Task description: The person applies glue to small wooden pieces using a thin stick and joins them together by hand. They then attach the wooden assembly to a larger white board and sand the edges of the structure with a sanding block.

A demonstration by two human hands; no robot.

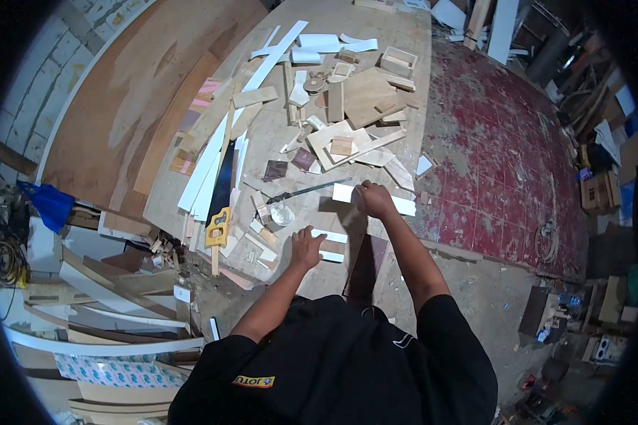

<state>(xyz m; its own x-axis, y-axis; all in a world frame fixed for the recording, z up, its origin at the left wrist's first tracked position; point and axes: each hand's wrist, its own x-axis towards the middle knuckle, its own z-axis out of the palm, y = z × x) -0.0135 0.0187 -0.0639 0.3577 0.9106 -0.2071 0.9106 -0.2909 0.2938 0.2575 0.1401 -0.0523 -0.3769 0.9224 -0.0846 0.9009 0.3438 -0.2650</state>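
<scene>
My right hand (pixel 372 200) is closed on a flat white strip of board (pixel 405 206), which sticks out on both sides of the fist. Below and to the left, my left hand (pixel 307 248) rests with fingers apart at the left end of a small wooden piece with white edges (pixel 333 247). A long thin dark tool (pixel 312 190), perhaps a file or clamp bar, lies just beyond the hands. Near its left end sits a small clear container (pixel 282 214). Farther left is a handsaw (pixel 220 212) with a yellow handle.
Wood offcuts (pixel 365 99) and long white strips (pixel 262 74) cover the far part of the workbench (pixel 393 21). A small open wooden box (pixel 399 61) stands there. Large boards (pixel 120 106) lean at left, with curved panels (pixel 113 347) below. A worn red floor (pixel 489 156) lies right.
</scene>
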